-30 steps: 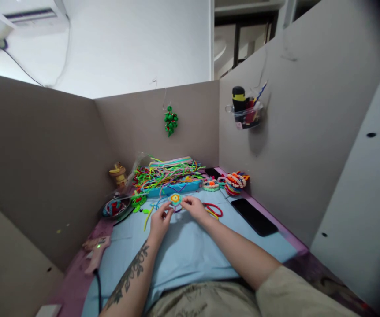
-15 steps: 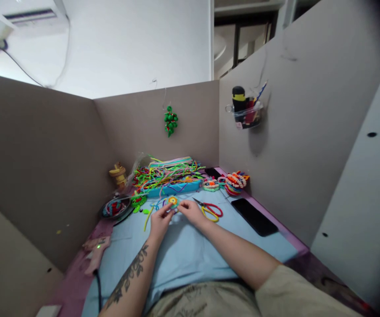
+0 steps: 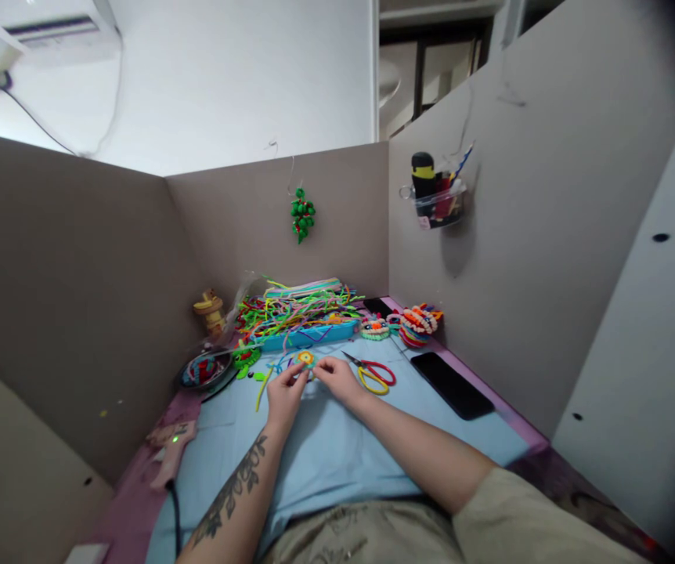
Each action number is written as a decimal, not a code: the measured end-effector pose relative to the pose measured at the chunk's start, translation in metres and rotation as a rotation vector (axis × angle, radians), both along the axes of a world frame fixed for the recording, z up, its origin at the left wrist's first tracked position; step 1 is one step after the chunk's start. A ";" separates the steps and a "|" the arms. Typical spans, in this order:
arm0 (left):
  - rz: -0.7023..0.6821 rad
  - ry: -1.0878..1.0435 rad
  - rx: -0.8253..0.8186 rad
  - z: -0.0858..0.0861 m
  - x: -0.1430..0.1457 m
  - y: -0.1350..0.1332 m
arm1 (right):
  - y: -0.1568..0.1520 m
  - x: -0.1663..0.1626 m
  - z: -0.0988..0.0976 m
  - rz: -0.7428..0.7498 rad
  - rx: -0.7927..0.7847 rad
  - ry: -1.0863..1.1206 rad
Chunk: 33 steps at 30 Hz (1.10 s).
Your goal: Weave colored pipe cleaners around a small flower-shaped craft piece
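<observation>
A small round coil of pipe cleaner (image 3: 305,357), ringed in white, orange, yellow and teal, stands upright between my hands. My left hand (image 3: 284,394) pinches its lower left edge with thumb and fingers. At its lower right, my right hand (image 3: 338,378) is closed in a pinch, its fingertips close against the coil. The fingers cover the coil's lower part. Just right of my right hand lie scissors (image 3: 376,377) with one red and one yellow handle, blades apart. A yellow-green pipe cleaner strip (image 3: 263,389) rests left of my left hand.
A blue tray (image 3: 309,337) heaped with coloured pipe cleaners (image 3: 296,307) stands at the back. On the right are a black phone (image 3: 452,385) and a striped fuzzy figure (image 3: 418,325). A pink glue gun (image 3: 171,453), a bowl (image 3: 205,370) and a green fuzzy figure (image 3: 247,358) sit left.
The coil has tilted slightly and sits a little farther left in my fingers. My right hand has shifted slightly left; the things on the table look unmoved.
</observation>
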<state>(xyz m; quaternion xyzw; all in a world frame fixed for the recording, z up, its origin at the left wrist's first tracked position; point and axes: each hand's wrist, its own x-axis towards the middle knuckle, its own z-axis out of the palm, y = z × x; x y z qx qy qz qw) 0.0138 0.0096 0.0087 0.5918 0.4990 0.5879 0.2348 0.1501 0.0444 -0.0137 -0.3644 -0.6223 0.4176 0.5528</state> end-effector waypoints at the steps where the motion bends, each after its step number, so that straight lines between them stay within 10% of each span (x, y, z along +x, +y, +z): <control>1: -0.002 -0.007 -0.009 -0.001 -0.001 0.001 | 0.000 0.000 0.000 -0.005 0.000 -0.009; 19: 0.057 -0.291 -0.078 -0.009 -0.023 0.023 | 0.009 0.019 -0.005 -0.135 0.332 -0.553; 33: -0.016 -0.289 -0.118 -0.011 -0.018 0.021 | -0.003 0.011 0.006 -0.128 0.138 -0.021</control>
